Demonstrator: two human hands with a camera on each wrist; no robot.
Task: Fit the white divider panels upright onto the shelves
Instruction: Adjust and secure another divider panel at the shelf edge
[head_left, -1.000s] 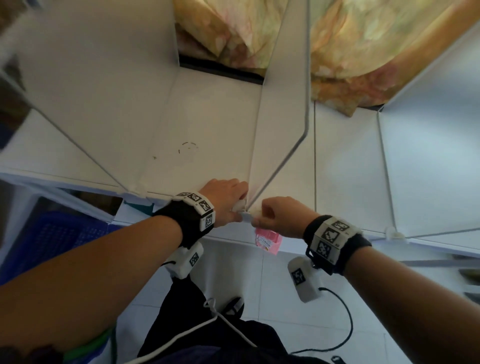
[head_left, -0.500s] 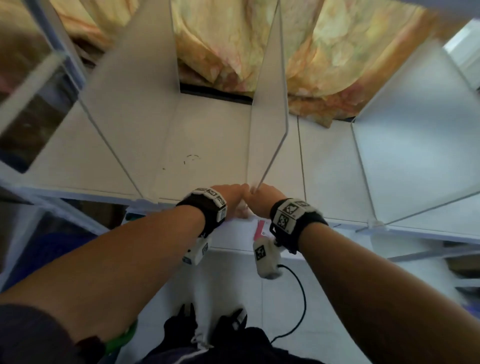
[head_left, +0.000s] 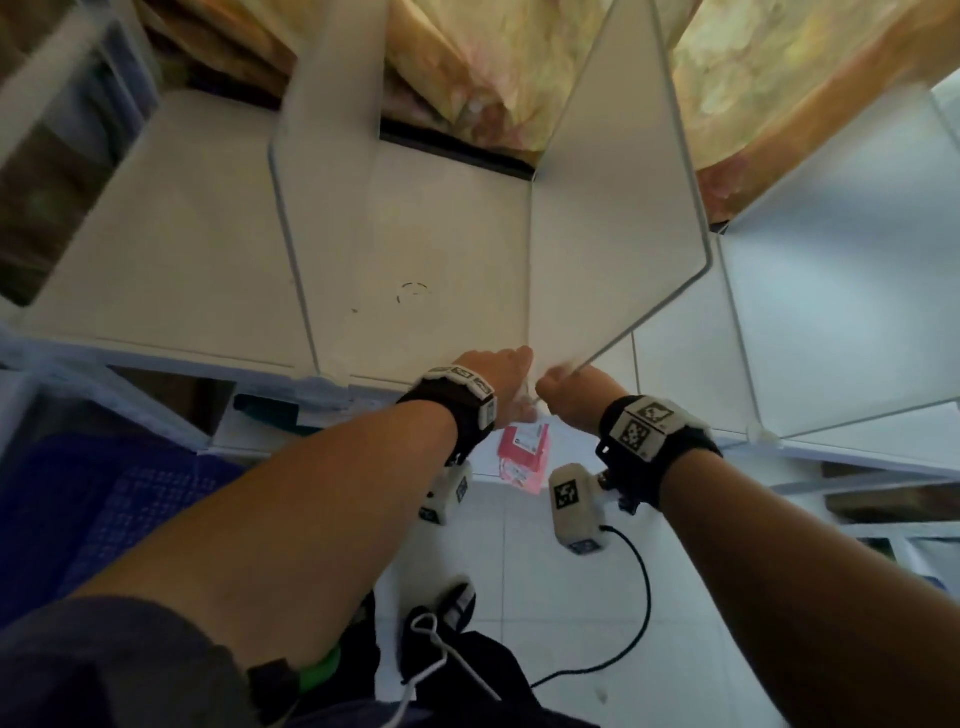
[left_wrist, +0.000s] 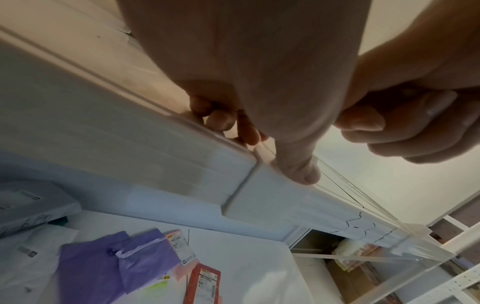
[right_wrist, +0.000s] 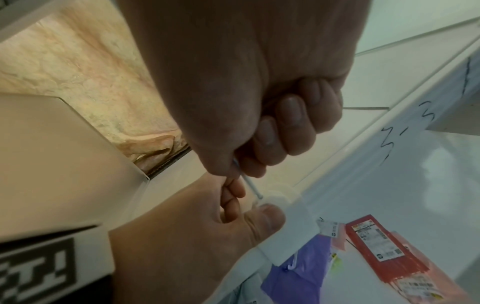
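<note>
the right hand (head_left: 576, 396) pinches the divider panel (head_left: 613, 218) at its wire front corner, six o'clock. the left hand (head_left: 498, 371) seems to clamp a small white clip (right_wrist: 276, 198) on the shelf (head_left: 208, 270) lip. the panel looks light, thin, stiff at the rim; best gripped low by that frame.

The divider (head_left: 613, 218) runs off the head view's top edge. Both hands (head_left: 524, 384) hide its lower front corner. Package labels (right_wrist: 374, 242) at lower right are unreadable.

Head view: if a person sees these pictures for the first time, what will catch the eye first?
Most likely the two hands meeting at the front edge of the white shelf: the left hand and the right hand work at the bottom front corner of a white divider panel that stands in the middle. Behind the shelf hangs a yellow-orange patterned cloth, and red packets lie on a lower surface below the hands.
</note>
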